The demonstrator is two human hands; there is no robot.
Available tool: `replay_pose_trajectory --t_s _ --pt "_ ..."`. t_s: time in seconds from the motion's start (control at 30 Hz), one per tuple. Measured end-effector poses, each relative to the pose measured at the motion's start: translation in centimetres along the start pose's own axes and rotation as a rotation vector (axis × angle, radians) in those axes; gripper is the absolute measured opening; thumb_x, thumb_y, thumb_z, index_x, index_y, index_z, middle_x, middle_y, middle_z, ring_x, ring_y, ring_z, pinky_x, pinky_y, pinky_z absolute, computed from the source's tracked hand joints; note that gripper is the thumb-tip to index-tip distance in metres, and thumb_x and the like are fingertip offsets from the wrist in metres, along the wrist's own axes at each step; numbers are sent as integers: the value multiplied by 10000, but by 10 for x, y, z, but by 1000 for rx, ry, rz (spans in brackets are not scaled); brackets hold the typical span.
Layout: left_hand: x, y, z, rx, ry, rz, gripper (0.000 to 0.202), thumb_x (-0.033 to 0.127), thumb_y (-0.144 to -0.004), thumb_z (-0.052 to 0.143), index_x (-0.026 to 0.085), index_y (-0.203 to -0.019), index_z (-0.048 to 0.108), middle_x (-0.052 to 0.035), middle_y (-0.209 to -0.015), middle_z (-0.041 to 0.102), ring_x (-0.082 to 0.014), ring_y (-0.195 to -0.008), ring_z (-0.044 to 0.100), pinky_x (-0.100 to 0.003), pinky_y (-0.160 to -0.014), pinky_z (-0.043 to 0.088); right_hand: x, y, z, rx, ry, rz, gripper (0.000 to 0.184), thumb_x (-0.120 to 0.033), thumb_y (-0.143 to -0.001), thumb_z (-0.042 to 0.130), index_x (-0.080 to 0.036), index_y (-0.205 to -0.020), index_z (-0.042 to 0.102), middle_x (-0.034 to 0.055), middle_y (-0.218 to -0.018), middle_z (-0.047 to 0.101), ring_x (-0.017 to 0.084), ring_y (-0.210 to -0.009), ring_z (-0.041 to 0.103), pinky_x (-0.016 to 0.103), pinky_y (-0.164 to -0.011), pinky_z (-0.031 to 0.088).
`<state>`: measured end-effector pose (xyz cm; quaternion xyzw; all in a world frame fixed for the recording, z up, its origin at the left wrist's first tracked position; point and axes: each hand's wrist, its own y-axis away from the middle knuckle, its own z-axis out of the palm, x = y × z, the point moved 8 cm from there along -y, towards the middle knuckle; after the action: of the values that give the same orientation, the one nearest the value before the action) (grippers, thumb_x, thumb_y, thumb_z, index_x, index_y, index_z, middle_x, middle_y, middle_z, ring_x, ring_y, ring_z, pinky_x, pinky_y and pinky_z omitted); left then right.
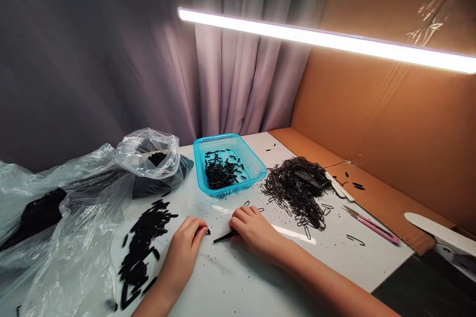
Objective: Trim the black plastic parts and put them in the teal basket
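Over the white table, my left hand (pixel 186 243) pinches a small black piece (pixel 208 231) between thumb and fingertips; only its end shows. To its right, my right hand (pixel 253 232) is closed around a slim black stick (pixel 223 237) whose tip points left toward that piece, a short gap apart. The rest of the stick is hidden under the fingers. Left of my left hand lies a heap of short black strips (pixel 143 242). Beyond both hands, a blue plastic basket (pixel 256 171) holds many small black pieces. Near my right hand is a tangled pile of dark wire-like loops (pixel 297 183).
Purple-handled scissors (pixel 375 228) lie at the right, beside a few loose loops. Transparent plastic bags (pixel 85 237) with black material cover the left side. Cardboard (pixel 379 124) stands along the right, and a lit tube lamp (pixel 316 37) hangs above. Grey curtains are behind.
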<state>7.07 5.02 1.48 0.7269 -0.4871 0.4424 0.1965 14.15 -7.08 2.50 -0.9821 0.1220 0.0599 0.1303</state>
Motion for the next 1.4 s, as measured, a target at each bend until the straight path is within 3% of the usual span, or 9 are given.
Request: replay_pose_trajectory --t_s 0.13,0.27,0.33,0.47,0.6,0.77,1.03,1.17,1.4 --pt "-4 -5 -7 55 -90 49 219 350 -788 482 191 -702 605 -116 -1124 497 -319 -1063 435 -441 -868 333 37 33 -33 93 5 143 159 -282 -851 533 -218 -997 525 24 -996 589 152 -930 505 257 -776 382" --pt "-7 -6 -18 178 -182 63 253 423 -784 477 216 -751 617 -84 -1239 469 -318 -1120 420 -401 -776 410 130 122 -85 229 127 545 235 -212 -916 310 -149 -926 536 99 -923 591 196 -869 531 303 -755 390" --pt "-10 -5 -19 190 -133 19 256 454 -779 492 228 -773 610 -57 -1230 504 -298 -1065 483 -371 -725 436 172 173 -99 239 189 725 216 -269 -864 390 -129 -826 551 129 -839 594 253 -812 541 338 -683 394" --pt "-15 -2 -16 172 160 -86 267 459 -762 546 207 -819 614 -69 -1187 580 -273 -1068 526 -382 -875 409 219 235 -88 174 194 886 171 -324 -735 541 -158 -693 542 97 -703 584 261 -678 543 320 -574 376" --pt "-8 2 -17 188 414 -148 236 378 -731 630 165 -833 641 -101 -1144 615 -249 -1115 506 -326 -923 384 231 245 -72 188 147 915 183 -301 -775 465 -177 -642 490 91 -681 564 237 -660 545 321 -588 387" --pt "3 9 -18 197 598 -221 210 320 -739 646 141 -850 645 -100 -996 672 -202 -920 602 -267 -765 452 198 204 -82 322 111 885 216 -359 -839 370 -167 -844 468 133 -851 566 251 -748 558 341 -616 420" --pt "-1 13 -12 159 641 -253 146 285 -805 591 146 -841 613 -60 -829 684 -163 -815 633 -227 -694 459 2 12 -45 277 -539 218 160 -216 -903 324 -174 -974 461 44 -770 589 138 -649 537 233 -569 450" --pt "-6 11 -8 138 664 -269 135 272 -789 606 144 -825 622 -70 -864 687 -177 -813 642 -246 -704 470 -12 -18 -24 342 -534 38 226 -254 -927 323 -145 -1021 498 70 -802 602 154 -712 558 250 -625 461" --pt "-21 7 -1 159 682 -310 105 248 -772 628 147 -801 632 -37 -763 675 -147 -710 619 -220 -647 478 -1 -12 1 253 -372 -63 287 -271 -935 315 -130 -1040 542 87 -793 575 155 -657 537 231 -558 436"
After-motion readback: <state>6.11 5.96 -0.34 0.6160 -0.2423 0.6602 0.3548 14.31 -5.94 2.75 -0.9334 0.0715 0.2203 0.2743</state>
